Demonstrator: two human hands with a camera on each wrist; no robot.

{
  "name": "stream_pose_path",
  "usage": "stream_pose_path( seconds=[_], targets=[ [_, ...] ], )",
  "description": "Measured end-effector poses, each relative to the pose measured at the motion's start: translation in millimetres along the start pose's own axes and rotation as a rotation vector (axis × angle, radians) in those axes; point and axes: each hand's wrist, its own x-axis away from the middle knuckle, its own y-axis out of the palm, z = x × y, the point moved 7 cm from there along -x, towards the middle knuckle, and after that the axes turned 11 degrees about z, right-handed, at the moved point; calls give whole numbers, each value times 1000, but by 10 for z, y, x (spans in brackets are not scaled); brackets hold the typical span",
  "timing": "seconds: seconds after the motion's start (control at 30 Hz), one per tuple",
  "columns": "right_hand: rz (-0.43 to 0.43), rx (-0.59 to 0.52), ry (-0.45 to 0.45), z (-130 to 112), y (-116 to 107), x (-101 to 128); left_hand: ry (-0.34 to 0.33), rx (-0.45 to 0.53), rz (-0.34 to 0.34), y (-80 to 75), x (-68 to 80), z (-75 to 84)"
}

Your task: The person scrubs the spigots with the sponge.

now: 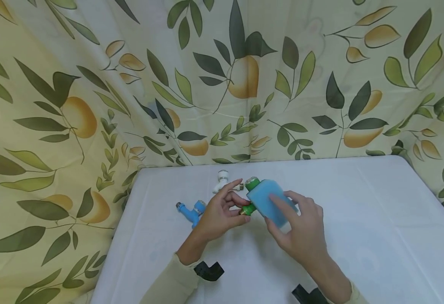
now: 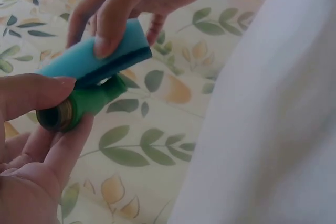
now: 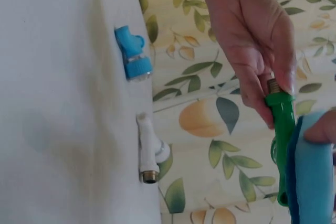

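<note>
My left hand (image 1: 216, 213) pinches the brass-threaded end of a green tap (image 1: 249, 209) between thumb and fingers. In the right wrist view the green tap (image 3: 284, 135) points away from that hand, its body partly covered by the sponge. My right hand (image 1: 303, 223) holds a light-blue sponge (image 1: 265, 196) with thumb and fingers, and its darker scouring layer lies against the tap's side in the left wrist view, where the sponge (image 2: 126, 40) sits above the green body. Both things are raised over the table.
A blue tap (image 1: 188, 214) lies on the white-covered table (image 1: 366, 202) left of my left hand. Behind it sits a white tap (image 1: 220, 183) with a brass end, partly covered by my fingers. A leaf-and-fruit patterned curtain (image 1: 313, 25) hangs behind the table.
</note>
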Motion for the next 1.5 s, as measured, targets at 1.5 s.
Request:
stream_pose_path(
  seconds=[1.5],
  targets=[
    [192, 45, -61, 48, -117, -60, 749, -679, 44, 173, 209, 438]
  ],
)
